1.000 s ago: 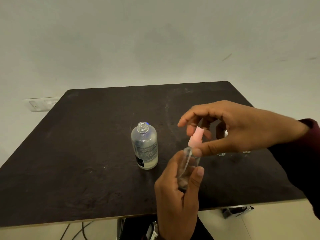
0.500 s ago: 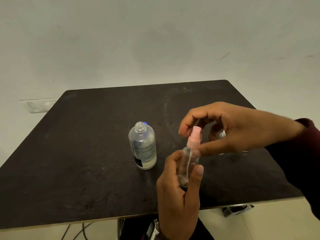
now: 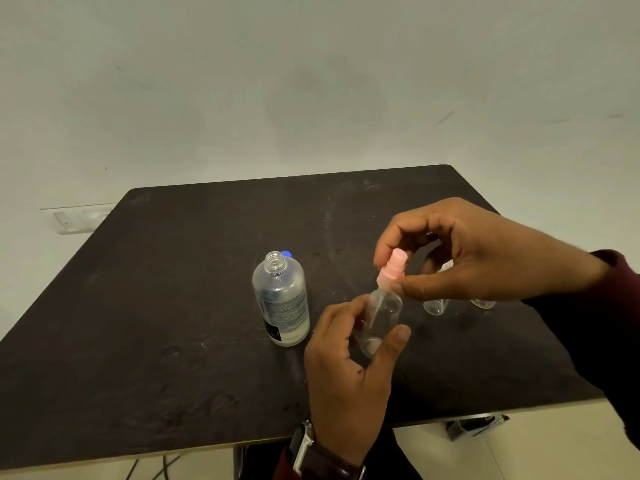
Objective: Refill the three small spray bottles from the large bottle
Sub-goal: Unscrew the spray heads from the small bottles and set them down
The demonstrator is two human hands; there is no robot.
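Gripping a clear spray bottle (image 3: 379,318) just right of the uncapped large bottle (image 3: 282,301), the left hand (image 3: 346,372) is steadying it while the right hand (image 3: 460,254) is pinching its pink sprayer (image 3: 393,270), seemingly unscrewing it; next, lifting the sprayer off calls for keeping the bottle upright.

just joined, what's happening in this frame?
A person is working on one small spray bottle over a dark table. The left hand grips its clear body, while the right hand pinches the pink spray top, which sits on the bottle's neck. The large bottle stands uncapped to the left, with a blue cap just behind it. Two more small clear bottles stand behind the right hand, partly hidden.
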